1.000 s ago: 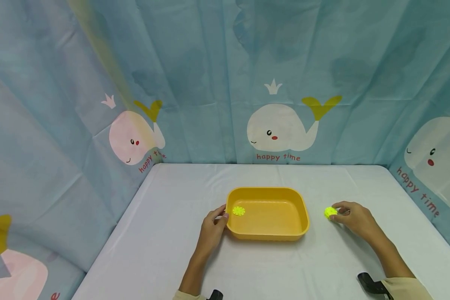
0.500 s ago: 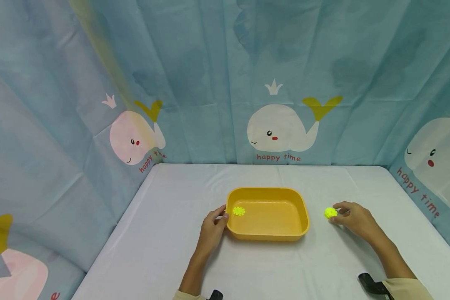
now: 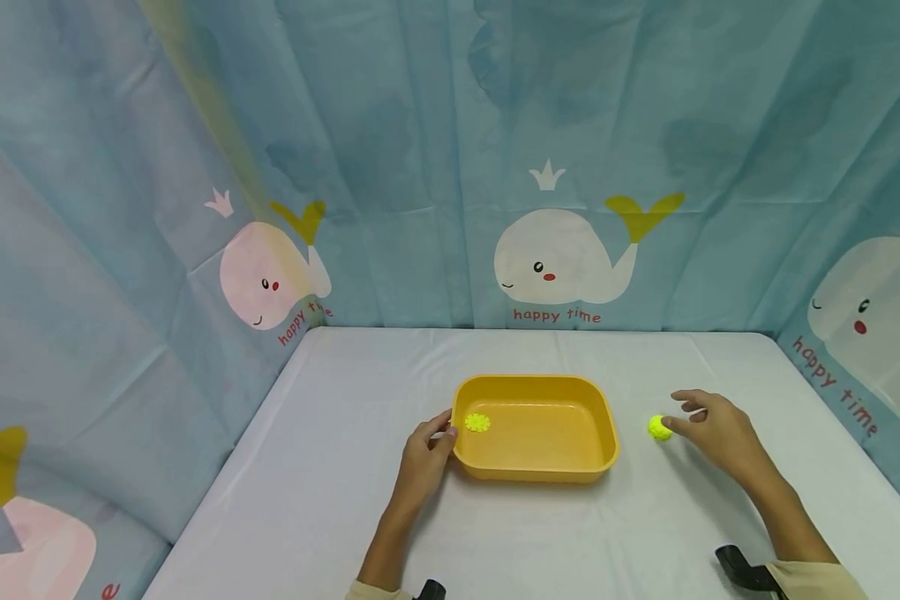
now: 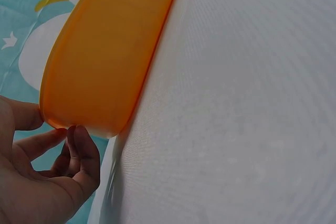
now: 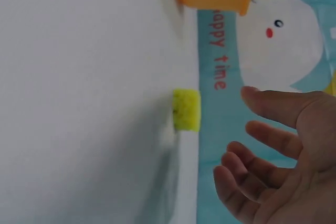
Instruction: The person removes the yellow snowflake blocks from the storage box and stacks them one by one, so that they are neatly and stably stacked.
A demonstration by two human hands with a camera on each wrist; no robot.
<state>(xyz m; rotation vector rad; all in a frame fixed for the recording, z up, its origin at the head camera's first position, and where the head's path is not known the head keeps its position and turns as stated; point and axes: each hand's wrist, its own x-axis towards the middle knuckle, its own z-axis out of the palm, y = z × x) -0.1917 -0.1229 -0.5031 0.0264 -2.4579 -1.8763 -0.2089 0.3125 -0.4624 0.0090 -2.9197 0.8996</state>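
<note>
A yellow plastic tray (image 3: 543, 429) stands on the white table. My left hand (image 3: 422, 458) grips its left end, with thumb and fingertips at the rim and end wall in the left wrist view. Inside the tray, at the left, lies a bright yellow flower-shaped sponge (image 3: 477, 422). Another yellow sponge (image 3: 659, 427) rests on the table right of the tray; side-on in the right wrist view it is a short, thick block. My right hand (image 3: 720, 429) hovers beside this sponge, thumb and fingers spread. A gap separates the fingers (image 5: 262, 103) from the sponge in that view.
White cloth (image 3: 540, 533) covers the table. Blue curtains (image 3: 412, 167) with printed whales hang along the back and both sides. Black straps or mounts (image 3: 746, 571) sit at the wrists by the beige sleeves.
My right hand has let go of the sponge on the table; its fingers have parted and lifted slightly away to the right. The left hand and the tray stay put.
</note>
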